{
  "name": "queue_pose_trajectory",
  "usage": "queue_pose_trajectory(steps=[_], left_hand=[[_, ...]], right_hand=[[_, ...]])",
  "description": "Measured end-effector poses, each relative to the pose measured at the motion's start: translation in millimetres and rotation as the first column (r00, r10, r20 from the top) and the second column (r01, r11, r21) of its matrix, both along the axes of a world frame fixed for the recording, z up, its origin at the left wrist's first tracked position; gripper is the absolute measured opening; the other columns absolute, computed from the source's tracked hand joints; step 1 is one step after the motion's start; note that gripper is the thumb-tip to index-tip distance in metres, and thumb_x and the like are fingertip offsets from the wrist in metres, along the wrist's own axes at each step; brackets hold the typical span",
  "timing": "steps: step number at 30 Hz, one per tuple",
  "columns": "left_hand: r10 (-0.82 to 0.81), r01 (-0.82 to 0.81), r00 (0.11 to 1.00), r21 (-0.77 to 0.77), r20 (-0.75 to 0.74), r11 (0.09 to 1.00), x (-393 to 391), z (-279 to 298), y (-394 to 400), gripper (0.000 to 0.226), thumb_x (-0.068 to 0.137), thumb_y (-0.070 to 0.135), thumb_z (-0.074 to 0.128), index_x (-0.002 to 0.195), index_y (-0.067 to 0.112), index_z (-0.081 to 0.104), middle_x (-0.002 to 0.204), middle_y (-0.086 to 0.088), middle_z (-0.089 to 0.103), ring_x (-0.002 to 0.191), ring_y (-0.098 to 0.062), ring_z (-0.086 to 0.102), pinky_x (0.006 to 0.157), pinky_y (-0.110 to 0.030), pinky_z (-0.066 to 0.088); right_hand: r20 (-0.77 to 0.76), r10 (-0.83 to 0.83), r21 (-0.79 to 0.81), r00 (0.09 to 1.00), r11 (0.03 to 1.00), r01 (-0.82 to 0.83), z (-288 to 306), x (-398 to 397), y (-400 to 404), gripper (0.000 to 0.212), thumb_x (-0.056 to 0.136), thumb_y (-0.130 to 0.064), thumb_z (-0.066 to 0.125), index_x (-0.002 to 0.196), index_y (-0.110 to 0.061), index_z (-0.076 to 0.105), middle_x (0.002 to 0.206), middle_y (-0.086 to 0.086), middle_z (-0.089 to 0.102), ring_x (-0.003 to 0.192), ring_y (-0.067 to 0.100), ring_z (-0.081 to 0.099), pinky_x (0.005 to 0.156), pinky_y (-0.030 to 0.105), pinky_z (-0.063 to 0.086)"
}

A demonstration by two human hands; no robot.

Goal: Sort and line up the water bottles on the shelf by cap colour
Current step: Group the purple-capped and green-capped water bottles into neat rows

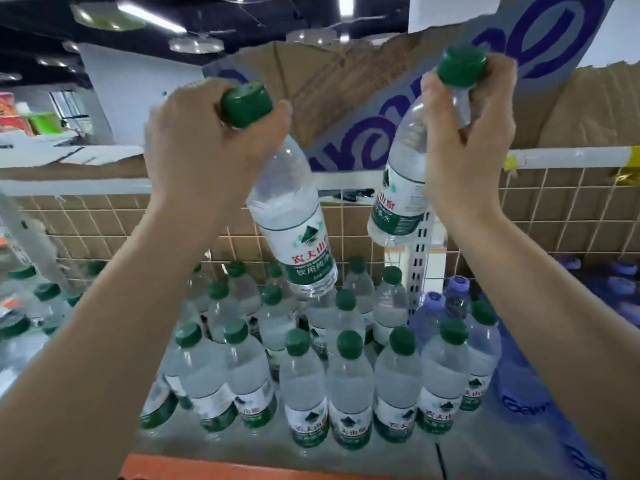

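My left hand (207,140) grips the neck of a green-capped water bottle (294,230) and holds it tilted in the air above the shelf. My right hand (474,133) grips the neck of a second green-capped bottle (401,188), also lifted and tilted. Below them, several green-capped bottles (349,386) stand in rows on the grey shelf (381,455). To their right stand purple-capped bottles (434,306), with more purple caps (620,285) further right behind my right forearm.
A wire grid backed by cardboard (554,209) closes the shelf's rear. A white perforated upright (420,258) divides the two bays. More green-capped bottles (38,306) fill the left bay. An orange strip (242,471) edges the shelf front.
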State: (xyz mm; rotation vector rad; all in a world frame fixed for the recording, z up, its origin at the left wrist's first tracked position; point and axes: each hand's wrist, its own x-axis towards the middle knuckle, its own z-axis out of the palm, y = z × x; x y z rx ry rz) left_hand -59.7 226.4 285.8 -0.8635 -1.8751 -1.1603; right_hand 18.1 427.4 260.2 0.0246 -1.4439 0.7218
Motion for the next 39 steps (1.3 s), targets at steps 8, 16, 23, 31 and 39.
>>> queue_pose_trajectory(steps=[8,16,23,31,39], left_hand=[[0.362,-0.361,0.932,-0.054,0.023,0.931,-52.3,-14.0,-44.1,0.045,0.076,0.056,0.055,0.062,0.014,0.044,0.055,0.005,0.035,0.062,-0.026,0.040,0.059,-0.030,0.027],[0.578,-0.577,0.816,0.036,-0.022,0.816,-92.8,-17.3,-90.8,0.044,0.079,0.050,0.053,0.071,0.008,0.051,0.072,-0.005,0.047,0.065,-0.024,0.040,0.056,-0.031,0.019],[0.601,-0.605,0.796,-0.057,-0.071,0.794,-158.9,-22.9,-134.9,0.043,0.080,0.052,0.052,0.079,0.010,0.055,0.080,-0.006,0.054,0.068,-0.027,0.047,0.058,-0.033,0.027],[0.486,-0.474,0.874,-0.257,-0.019,0.842,-245.9,-40.2,-166.5,0.041,0.082,0.053,0.057,0.086,0.013,0.064,0.084,-0.009,0.062,0.079,-0.030,0.059,0.063,-0.031,0.036],[0.278,-0.176,0.952,-0.509,0.130,0.843,-308.5,-94.1,-179.5,0.035,0.083,0.046,0.065,0.078,0.013,0.052,0.081,-0.004,0.052,0.075,-0.026,0.050,0.065,-0.032,0.039]], right_hand=[[0.076,0.201,-0.045,0.977,0.979,-0.198,-15.2,-64.8,-56.2,0.019,0.094,-0.025,0.059,0.102,-0.014,0.044,0.083,-0.019,0.053,0.076,-0.012,0.051,0.074,0.008,0.038],[0.077,0.379,0.030,0.922,0.924,-0.382,-14.1,-129.1,-99.1,0.018,0.095,-0.018,0.058,0.103,-0.006,0.047,0.087,-0.016,0.051,0.077,-0.012,0.048,0.074,0.008,0.038],[0.104,0.395,0.063,0.913,0.913,-0.403,-5.8,-183.0,-156.8,0.015,0.095,-0.017,0.055,0.100,-0.012,0.042,0.086,-0.016,0.048,0.077,-0.010,0.047,0.073,0.006,0.035],[0.141,0.412,-0.066,0.900,0.911,-0.406,-14.0,-259.0,-223.8,0.016,0.096,-0.017,0.055,0.094,-0.022,0.040,0.086,-0.010,0.049,0.076,-0.004,0.046,0.072,0.009,0.037],[0.372,0.356,-0.105,0.857,0.934,-0.342,-59.4,-325.0,-248.0,0.022,0.096,-0.022,0.057,0.106,-0.007,0.045,0.097,0.006,0.055,0.084,0.011,0.051,0.073,0.008,0.036]])
